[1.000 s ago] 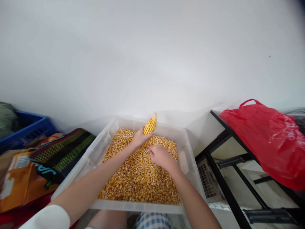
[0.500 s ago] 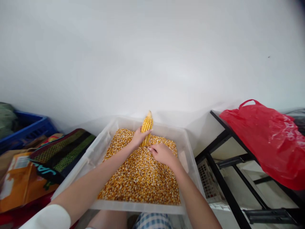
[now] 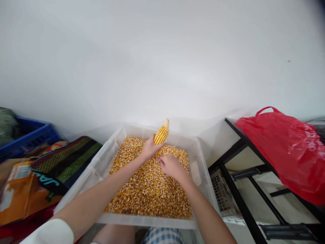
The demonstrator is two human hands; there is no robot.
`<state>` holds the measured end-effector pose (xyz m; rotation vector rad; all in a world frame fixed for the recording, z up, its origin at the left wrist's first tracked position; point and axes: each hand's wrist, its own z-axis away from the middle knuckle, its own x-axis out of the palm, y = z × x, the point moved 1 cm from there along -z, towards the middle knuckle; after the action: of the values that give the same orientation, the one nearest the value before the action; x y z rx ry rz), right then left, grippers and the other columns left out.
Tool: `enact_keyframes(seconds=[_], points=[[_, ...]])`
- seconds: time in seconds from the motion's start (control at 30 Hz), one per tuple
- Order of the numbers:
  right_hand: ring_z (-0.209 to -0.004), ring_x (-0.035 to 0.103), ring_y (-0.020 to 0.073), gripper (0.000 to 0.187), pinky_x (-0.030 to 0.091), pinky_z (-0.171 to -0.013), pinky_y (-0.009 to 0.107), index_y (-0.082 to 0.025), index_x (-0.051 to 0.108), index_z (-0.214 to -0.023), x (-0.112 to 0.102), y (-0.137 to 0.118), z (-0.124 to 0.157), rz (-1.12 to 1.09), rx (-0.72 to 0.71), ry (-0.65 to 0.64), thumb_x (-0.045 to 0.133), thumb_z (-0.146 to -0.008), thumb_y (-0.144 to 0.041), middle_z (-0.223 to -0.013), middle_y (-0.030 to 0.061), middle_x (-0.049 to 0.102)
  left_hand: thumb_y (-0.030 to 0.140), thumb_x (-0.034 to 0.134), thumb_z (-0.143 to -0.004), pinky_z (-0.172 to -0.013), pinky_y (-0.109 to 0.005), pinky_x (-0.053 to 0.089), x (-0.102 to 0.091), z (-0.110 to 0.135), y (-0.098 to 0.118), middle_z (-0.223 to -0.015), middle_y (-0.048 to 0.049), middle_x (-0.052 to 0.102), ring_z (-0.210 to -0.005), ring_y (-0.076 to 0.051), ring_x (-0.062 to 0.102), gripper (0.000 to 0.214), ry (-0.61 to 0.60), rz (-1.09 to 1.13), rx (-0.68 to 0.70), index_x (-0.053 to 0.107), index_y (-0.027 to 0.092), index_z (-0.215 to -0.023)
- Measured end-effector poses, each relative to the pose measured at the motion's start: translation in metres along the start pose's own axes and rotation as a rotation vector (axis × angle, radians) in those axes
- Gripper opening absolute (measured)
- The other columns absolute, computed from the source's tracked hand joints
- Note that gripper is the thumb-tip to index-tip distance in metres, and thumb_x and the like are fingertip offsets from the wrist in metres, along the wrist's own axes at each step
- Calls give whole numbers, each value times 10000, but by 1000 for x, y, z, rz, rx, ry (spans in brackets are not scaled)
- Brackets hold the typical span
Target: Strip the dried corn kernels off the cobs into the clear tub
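Note:
A clear plastic tub in front of me is filled with loose yellow corn kernels. My left hand is wrapped round the lower part of a yellow corn cob, which points up and slightly right above the kernels. My right hand is closed just below and right of the cob's base, fingers pressed against it, resting on the kernel pile. Both forearms reach in over the tub's near edge.
A red plastic bag lies on a black metal frame at the right. At the left are a striped mesh bag, an orange carton and a blue crate. A white wall stands behind.
The cob's tip swung left, then back to the right, between the frames; both hands stayed on it above the kernels.

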<state>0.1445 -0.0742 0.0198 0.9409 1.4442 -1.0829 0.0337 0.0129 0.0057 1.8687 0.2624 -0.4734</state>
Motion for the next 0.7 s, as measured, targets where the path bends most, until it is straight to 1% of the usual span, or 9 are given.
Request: enact_keyframes(seconds=[0.07,0.17,0.27,0.37,0.43,0.47,0.53,0.6,0.7], points=[[-703,566,145,315,282,-604,250,-163,643,-834,1,-1,-1,-9,-6,-45,340,-869,-241,-814,85,657,578,544,-677,-601,-253,408,1,5,2,-815,-42,634,-717,-189,589,494,-16,-62,38,522,184,-975],[-712,563,150,305,289,-610,248,-157,652,-859,1,0,0,-29,-24,-96,356,-856,-232,-845,93,657,582,539,-680,-580,-250,390,4,13,8,-782,-35,631,-685,-188,584,494,-79,-121,105,516,184,-973],[-677,551,139,306,267,-581,247,-156,653,-804,-3,5,2,-35,-8,-104,365,-856,-244,-808,83,656,592,539,-675,-590,-254,400,7,14,11,-793,-44,635,-683,-186,581,500,-95,-70,89,524,173,-947],[-661,534,123,317,254,-579,241,-156,641,-766,-10,10,3,-62,-9,-80,365,-869,-273,-775,68,652,589,567,-656,-652,-262,433,5,6,9,-861,-52,638,-763,-190,590,522,-51,113,1,535,166,-961],[-647,519,111,337,248,-579,236,-158,630,-763,-14,12,4,-95,-21,-50,348,-885,-296,-760,54,647,583,573,-658,-687,-264,451,2,0,7,-922,-58,634,-824,-192,591,533,-21,286,-81,545,167,-990],[-637,510,105,346,243,-576,233,-159,623,-759,-16,13,4,-109,-21,-31,339,-892,-305,-745,47,642,588,559,-669,-680,-265,461,1,-2,5,-925,-60,632,-818,-190,593,537,-23,381,-127,548,167,-1003],[-617,493,99,356,234,-570,232,-162,612,-750,-19,13,4,-124,-11,14,329,-901,-315,-710,33,629,604,518,-695,-619,-274,480,-3,-6,3,-853,-57,631,-721,-176,600,544,-65,568,-223,543,167,-1019],[-607,485,98,352,228,-569,234,-166,604,-750,-20,12,4,-126,2,58,329,-905,-321,-696,26,621,600,520,-699,-557,-280,488,-6,-8,2,-759,-41,615,-613,-158,590,544,-118,724,-300,524,170,-1033],[-624,496,100,345,233,-579,233,-170,597,-761,-20,10,4,-131,14,111,324,-910,-321,-718,26,626,524,603,-675,-555,-265,501,-9,-11,1,-736,-31,607,-590,-141,597,520,-138,879,-325,502,172,-1044]])
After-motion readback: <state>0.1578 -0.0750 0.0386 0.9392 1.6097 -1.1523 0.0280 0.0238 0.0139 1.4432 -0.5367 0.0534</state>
